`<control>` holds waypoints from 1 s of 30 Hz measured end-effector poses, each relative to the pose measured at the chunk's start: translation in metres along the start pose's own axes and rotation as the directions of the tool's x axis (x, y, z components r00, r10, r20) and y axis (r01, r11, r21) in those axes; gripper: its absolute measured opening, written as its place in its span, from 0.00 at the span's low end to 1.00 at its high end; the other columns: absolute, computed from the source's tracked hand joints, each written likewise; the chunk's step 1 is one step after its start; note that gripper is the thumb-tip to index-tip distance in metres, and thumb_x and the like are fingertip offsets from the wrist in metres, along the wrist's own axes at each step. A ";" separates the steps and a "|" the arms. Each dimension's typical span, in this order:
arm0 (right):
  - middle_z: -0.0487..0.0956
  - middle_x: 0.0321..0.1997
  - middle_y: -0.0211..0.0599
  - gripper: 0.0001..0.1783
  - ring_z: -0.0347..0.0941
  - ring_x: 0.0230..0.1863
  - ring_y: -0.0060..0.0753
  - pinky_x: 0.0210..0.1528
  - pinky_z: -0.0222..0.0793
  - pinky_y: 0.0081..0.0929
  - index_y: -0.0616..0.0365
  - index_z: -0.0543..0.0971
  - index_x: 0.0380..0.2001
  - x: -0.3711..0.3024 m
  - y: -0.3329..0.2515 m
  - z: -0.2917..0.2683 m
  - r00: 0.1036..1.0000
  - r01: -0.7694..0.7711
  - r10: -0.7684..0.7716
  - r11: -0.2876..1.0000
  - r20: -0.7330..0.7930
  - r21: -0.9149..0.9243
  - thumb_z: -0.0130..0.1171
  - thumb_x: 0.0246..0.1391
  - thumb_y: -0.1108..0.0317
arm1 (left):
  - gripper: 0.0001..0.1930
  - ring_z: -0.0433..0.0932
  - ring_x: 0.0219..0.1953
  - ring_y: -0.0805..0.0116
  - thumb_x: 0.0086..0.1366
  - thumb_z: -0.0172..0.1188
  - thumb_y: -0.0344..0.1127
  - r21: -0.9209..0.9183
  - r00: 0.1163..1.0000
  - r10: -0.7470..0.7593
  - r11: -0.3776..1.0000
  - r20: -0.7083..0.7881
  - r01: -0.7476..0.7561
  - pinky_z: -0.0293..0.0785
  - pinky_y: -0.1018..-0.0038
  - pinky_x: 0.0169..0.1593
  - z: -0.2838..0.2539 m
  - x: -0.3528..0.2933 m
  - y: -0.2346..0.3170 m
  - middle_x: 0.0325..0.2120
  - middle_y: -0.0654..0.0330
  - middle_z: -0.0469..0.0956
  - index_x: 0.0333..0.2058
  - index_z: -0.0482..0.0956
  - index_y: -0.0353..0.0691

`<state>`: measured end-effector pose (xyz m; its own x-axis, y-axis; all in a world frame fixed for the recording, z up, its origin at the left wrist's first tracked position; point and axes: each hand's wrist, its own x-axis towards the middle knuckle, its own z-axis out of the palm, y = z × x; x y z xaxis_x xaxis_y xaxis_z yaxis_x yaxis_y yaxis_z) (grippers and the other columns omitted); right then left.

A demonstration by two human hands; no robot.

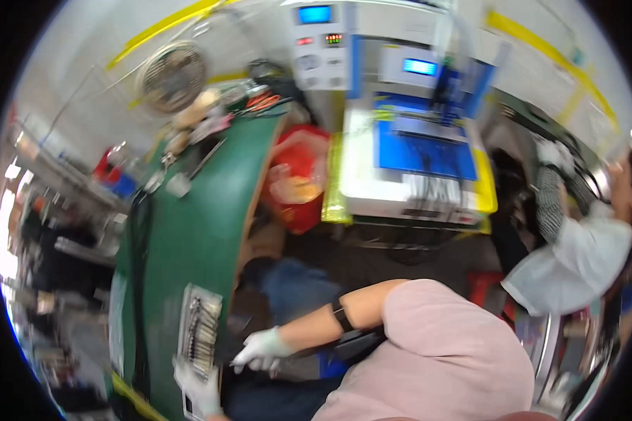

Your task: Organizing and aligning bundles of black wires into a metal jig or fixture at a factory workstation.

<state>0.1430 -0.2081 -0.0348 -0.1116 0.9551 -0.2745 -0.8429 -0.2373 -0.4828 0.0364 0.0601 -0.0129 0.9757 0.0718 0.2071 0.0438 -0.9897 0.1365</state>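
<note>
A narrow pale tray (187,324) with a row of slim dark and light parts (203,330) lies lengthwise along the near right edge of a green table. My left hand (199,389), in a white glove, is closed over the tray's near end, with its fingers partly blurred. Just right of the tray, my right hand (263,349), also gloved in white, is held beyond the table edge. Its fingers are drawn together and point toward the tray. Whatever sits between those fingertips is too small and smeared to name.
The green table (203,231) bears a dark cable (140,281), tools and a fan (173,76). A red bin (298,175) stands between it and a white machine with a blue bed (428,156). Another person (575,252) works at the right.
</note>
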 end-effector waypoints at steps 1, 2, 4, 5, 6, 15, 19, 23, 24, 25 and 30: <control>0.54 0.14 0.14 0.17 0.46 0.10 0.11 0.12 0.46 0.16 0.52 0.76 0.47 -0.005 -0.001 0.008 0.999 0.001 0.000 1.000 -0.044 0.030 0.52 0.63 0.54 | 0.50 0.56 0.63 0.37 0.45 0.69 0.49 0.005 0.995 -0.071 0.997 0.066 0.071 0.51 0.53 0.66 -0.009 0.003 0.015 0.64 0.36 0.56 0.63 0.58 0.30; 0.54 0.14 0.14 0.17 0.45 0.10 0.11 0.12 0.45 0.16 0.52 0.76 0.47 -0.010 -0.004 0.015 0.996 0.004 0.001 0.999 -0.091 0.051 0.53 0.63 0.53 | 0.51 0.55 0.64 0.37 0.47 0.68 0.53 0.008 0.982 -0.144 0.990 0.123 0.144 0.50 0.53 0.67 -0.017 0.004 0.025 0.64 0.36 0.56 0.64 0.56 0.30; 0.53 0.14 0.14 0.18 0.45 0.11 0.11 0.12 0.45 0.16 0.53 0.75 0.48 -0.018 -0.013 0.026 0.997 -0.003 0.001 0.999 -0.071 -0.035 0.53 0.63 0.52 | 0.48 0.59 0.61 0.36 0.43 0.71 0.47 0.013 0.994 -0.105 0.994 0.020 0.105 0.53 0.53 0.66 -0.020 0.001 0.030 0.63 0.37 0.58 0.62 0.62 0.31; 0.53 0.14 0.13 0.19 0.44 0.11 0.11 0.13 0.44 0.16 0.53 0.75 0.49 -0.019 -0.015 0.030 0.993 0.048 -0.056 0.995 -0.102 -0.086 0.53 0.63 0.52 | 0.48 0.59 0.61 0.36 0.43 0.71 0.47 0.035 0.988 -0.153 0.988 -0.003 0.153 0.53 0.53 0.66 -0.021 -0.011 0.027 0.63 0.37 0.58 0.62 0.62 0.31; 0.53 0.14 0.13 0.19 0.44 0.11 0.11 0.13 0.44 0.16 0.53 0.75 0.49 -0.019 -0.012 0.028 0.996 0.033 -0.042 0.994 -0.083 -0.106 0.53 0.63 0.52 | 0.49 0.59 0.61 0.36 0.44 0.70 0.48 0.052 0.990 -0.143 0.988 0.015 0.142 0.53 0.53 0.66 -0.017 -0.012 0.029 0.63 0.37 0.58 0.62 0.61 0.31; 0.53 0.14 0.14 0.13 0.45 0.10 0.10 0.12 0.42 0.16 0.52 0.74 0.44 -0.001 0.008 0.005 0.999 -0.009 0.007 0.997 0.036 0.070 0.51 0.65 0.56 | 0.51 0.58 0.61 0.34 0.43 0.70 0.52 0.012 0.999 -0.053 0.999 0.011 0.052 0.52 0.48 0.65 -0.013 -0.012 0.009 0.62 0.34 0.58 0.63 0.60 0.33; 0.53 0.15 0.14 0.12 0.45 0.10 0.11 0.12 0.43 0.16 0.51 0.74 0.42 -0.001 0.012 -0.006 0.997 0.007 -0.015 0.993 0.070 0.115 0.50 0.65 0.56 | 0.39 0.67 0.54 0.37 0.59 0.59 0.55 0.176 0.999 0.033 0.984 0.023 -0.037 0.66 0.52 0.55 -0.016 0.001 0.025 0.56 0.34 0.66 0.60 0.65 0.32; 0.54 0.15 0.15 0.13 0.46 0.11 0.11 0.12 0.46 0.15 0.52 0.74 0.42 0.003 0.017 -0.003 1.000 0.025 -0.024 0.999 -0.015 0.041 0.50 0.65 0.55 | 0.42 0.70 0.52 0.39 0.58 0.59 0.61 0.257 0.996 0.083 0.962 0.025 -0.087 0.67 0.52 0.55 -0.010 0.004 0.016 0.55 0.34 0.67 0.59 0.65 0.30; 0.54 0.15 0.15 0.13 0.46 0.11 0.11 0.12 0.46 0.15 0.52 0.74 0.42 0.003 0.015 -0.003 0.999 0.030 -0.030 0.999 -0.012 0.037 0.50 0.65 0.55 | 0.43 0.71 0.52 0.40 0.57 0.59 0.62 0.280 0.996 0.087 0.956 0.028 -0.091 0.68 0.52 0.55 -0.008 0.006 0.015 0.55 0.34 0.68 0.59 0.65 0.30; 0.54 0.15 0.15 0.13 0.46 0.11 0.11 0.12 0.46 0.15 0.52 0.74 0.42 0.001 0.013 -0.004 0.999 0.018 -0.020 0.997 0.031 0.078 0.50 0.65 0.55 | 0.44 0.72 0.51 0.40 0.57 0.59 0.63 0.302 0.996 0.088 0.949 0.031 -0.093 0.68 0.52 0.55 -0.006 0.008 0.014 0.55 0.34 0.68 0.59 0.65 0.29; 0.54 0.15 0.14 0.14 0.47 0.11 0.11 0.12 0.48 0.15 0.52 0.75 0.45 0.015 0.003 0.017 0.988 -0.012 -0.013 0.987 0.153 0.160 0.51 0.64 0.55 | 0.49 0.61 0.59 0.36 0.46 0.68 0.54 0.105 0.997 0.083 0.991 -0.005 -0.082 0.55 0.49 0.63 0.001 0.001 -0.004 0.60 0.34 0.60 0.63 0.60 0.33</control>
<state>0.1303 -0.1918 -0.0264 -0.1800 0.9739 -0.1381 -0.9148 -0.2173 -0.3405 0.0377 0.0638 -0.0141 0.9749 -0.0104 0.2225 -0.0144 -0.9998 0.0163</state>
